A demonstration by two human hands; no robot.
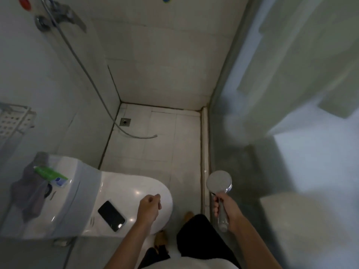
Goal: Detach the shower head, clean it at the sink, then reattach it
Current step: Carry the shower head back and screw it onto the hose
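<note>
While the glass partition (pixel 272 94) at right blurs everything behind it, the right hand (pixel 226 207) grips the detached shower head (pixel 220 186) by its handle, face up, beside that glass. Left hand (pixel 148 207) hovers over the toilet lid (pixel 134 189) with fingers curled, holding nothing visible; a phone (pixel 111 215) lies nearby. Hose (pixel 93 82) hangs from the mixer (pixel 58 14), its loose end on open floor tiles (pixel 165 152) near the drain (pixel 125 121).
</note>
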